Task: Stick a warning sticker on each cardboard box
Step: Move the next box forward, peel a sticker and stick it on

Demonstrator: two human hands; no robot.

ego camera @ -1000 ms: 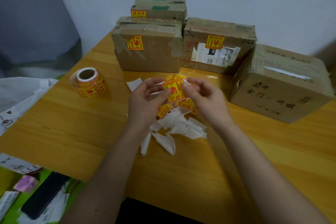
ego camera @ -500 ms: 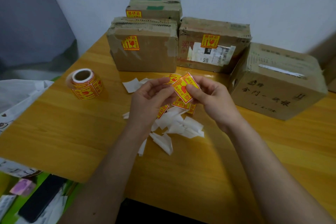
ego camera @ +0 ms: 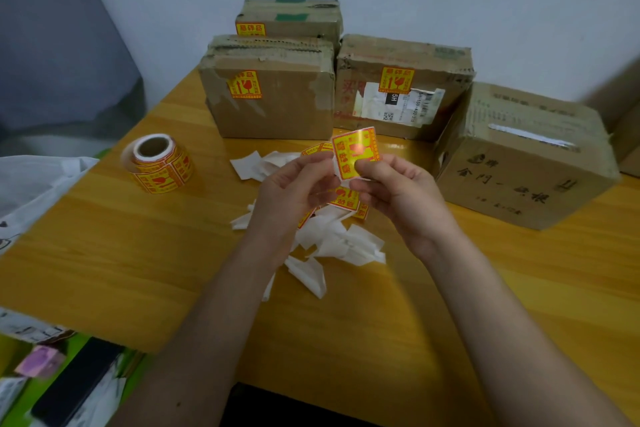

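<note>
Both hands hold a yellow and red warning sticker [ego camera: 355, 152] above the table's middle. My right hand [ego camera: 391, 194] pinches its lower edge between thumb and fingers. My left hand [ego camera: 294, 187] pinches its left edge, where white backing shows. Three cardboard boxes at the back carry stickers: the front left box [ego camera: 277, 104], the box behind it [ego camera: 294, 19] and the middle box [ego camera: 401, 80]. The large box on the right [ego camera: 526, 163] shows no sticker on its visible faces. More loose stickers [ego camera: 344, 199] lie under my hands.
A sticker roll [ego camera: 157, 163] stands on the wooden table [ego camera: 104, 253] at the left. White backing scraps [ego camera: 332, 243] are piled below my hands. A white bag [ego camera: 31, 184] lies at the left edge. A dark phone [ego camera: 69, 388] lies below the table.
The sticker has risen and tilted upright, now facing me, with both hands lifted a little. The view shifted slightly left.
</note>
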